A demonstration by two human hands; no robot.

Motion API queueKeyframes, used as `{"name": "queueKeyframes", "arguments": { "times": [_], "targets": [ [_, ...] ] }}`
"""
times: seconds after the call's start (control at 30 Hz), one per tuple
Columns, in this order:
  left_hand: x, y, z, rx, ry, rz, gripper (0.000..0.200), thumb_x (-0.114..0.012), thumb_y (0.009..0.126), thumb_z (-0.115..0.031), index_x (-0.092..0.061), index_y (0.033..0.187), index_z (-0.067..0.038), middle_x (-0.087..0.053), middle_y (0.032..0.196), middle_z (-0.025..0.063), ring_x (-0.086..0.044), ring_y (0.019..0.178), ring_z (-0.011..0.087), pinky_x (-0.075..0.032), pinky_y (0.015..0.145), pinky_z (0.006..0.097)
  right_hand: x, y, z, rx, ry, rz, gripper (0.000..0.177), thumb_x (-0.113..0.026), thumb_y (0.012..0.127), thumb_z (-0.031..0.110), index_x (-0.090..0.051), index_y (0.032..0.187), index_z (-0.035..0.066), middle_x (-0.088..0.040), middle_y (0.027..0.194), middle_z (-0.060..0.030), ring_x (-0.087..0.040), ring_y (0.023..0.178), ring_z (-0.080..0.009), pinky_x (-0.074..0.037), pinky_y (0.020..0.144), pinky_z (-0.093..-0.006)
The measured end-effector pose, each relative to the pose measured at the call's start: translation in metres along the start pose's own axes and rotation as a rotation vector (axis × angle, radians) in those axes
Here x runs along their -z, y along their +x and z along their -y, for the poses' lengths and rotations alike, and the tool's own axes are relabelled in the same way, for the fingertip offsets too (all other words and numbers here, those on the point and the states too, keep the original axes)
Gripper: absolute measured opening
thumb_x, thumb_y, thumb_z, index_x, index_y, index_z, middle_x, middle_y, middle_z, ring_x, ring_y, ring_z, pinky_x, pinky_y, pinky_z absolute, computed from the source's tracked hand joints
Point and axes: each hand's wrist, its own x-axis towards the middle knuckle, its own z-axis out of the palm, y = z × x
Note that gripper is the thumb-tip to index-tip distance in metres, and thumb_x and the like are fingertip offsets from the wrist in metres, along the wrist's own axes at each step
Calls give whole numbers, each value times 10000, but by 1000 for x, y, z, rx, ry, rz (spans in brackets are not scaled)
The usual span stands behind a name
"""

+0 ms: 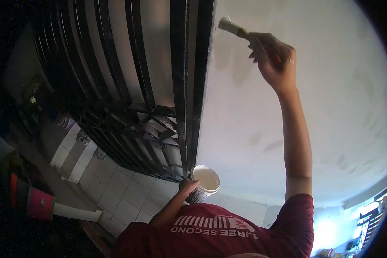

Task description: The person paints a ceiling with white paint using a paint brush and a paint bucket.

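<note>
Here, the right hand (274, 60) grips a paintbrush (232, 28) beside the black grille (182, 86), apparently raised to reach the pale wall (249, 107), while the left (188, 187) clasps an open bucket (202, 195), print illegible, near the grille's lower end, seemingly keeping it handy; the shirt (219, 215) reads "THREE SECOND."

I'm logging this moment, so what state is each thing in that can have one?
Right hand: closed around the brush
Brush: raised; wall contact unclear
Left hand: gripping the bucket near its rim
Bucket: lidless, pale inside
Wall: pale, with darker patches
Grille: open or shut, cannot tell
</note>
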Motion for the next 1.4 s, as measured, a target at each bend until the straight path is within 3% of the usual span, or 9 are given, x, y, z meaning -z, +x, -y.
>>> {"name": "queueKeyframes", "arguments": {
  "times": [0.17,0.43,0.63,0.8,0.9,0.97,1.1,1.3,1.4],
  "targets": [
    [-3,1,-2,-25,93,-45,534,-710,731,-469,-743,918,30,-728,886,235,-726,869,338,-553,770,405,-15,3,-23,54,-143,121,120,-631,927,42,-709,999,-14,-660,684,-45,-582,598,-63,-456,537,-233],
    [1,2,4,-1,101,-24,572,-715,734,-503,-735,933,33,-722,881,247,-720,879,361,-555,780,425,-11,-34,-19,-30,-123,436,88,-667,798,8,-669,886,1,-587,677,-202,-538,559,-345,-455,552,-389],
    [-5,12,12,-24,119,-24,599,-705,733,-505,-727,967,46,-715,934,264,-711,924,377,-556,802,426,-23,-36,-36,-26,-38,72,130,-680,823,4,-696,951,-6,-631,679,-147,-577,549,-165,-459,543,-317],
    [-12,21,22,-38,145,-36,571,-700,732,-509,-733,881,41,-722,802,212,-725,814,343,-559,746,408,-34,-58,-35,-19,-40,329,186,-692,822,17,-693,1008,18,-644,740,-180,-572,554,-311,-479,552,-359],
    [-4,7,5,-26,88,-26,547,-699,731,-514,-730,816,26,-702,679,157,-721,714,302,-555,699,393,-26,-55,-30,-90,-145,486,171,-690,823,16,-689,994,10,-650,749,-178,-578,553,-306,-484,554,-362],
    [-1,5,2,-33,111,-34,531,-700,729,-516,-726,774,12,-680,610,123,-710,660,274,-549,673,384,-25,-57,-24,-78,-45,376,132,-683,829,16,-688,961,6,-648,740,-178,-582,553,-308,-485,552,-368],
    [-9,14,14,-41,84,-49,550,-693,733,-516,-736,808,26,-715,727,180,-724,753,325,-553,713,412,-33,-65,-17,-147,-16,147,76,-667,840,13,-691,910,-4,-642,725,-178,-577,545,-305,-486,549,-376],
    [-15,34,27,-3,68,38,609,-692,721,-523,-734,900,58,-715,889,267,-714,890,382,-549,781,439,-41,-79,-29,-85,-82,345,108,-679,834,10,-696,940,-1,-656,753,-168,-596,572,-308,-503,564,-377],
    [-13,32,25,5,77,36,618,-694,717,-528,-732,907,58,-711,904,275,-712,903,380,-548,789,435,-44,-86,-22,-79,-73,178,147,-684,820,11,-686,967,13,-660,769,-170,-619,606,-334,-510,571,-388]
  ]
}}
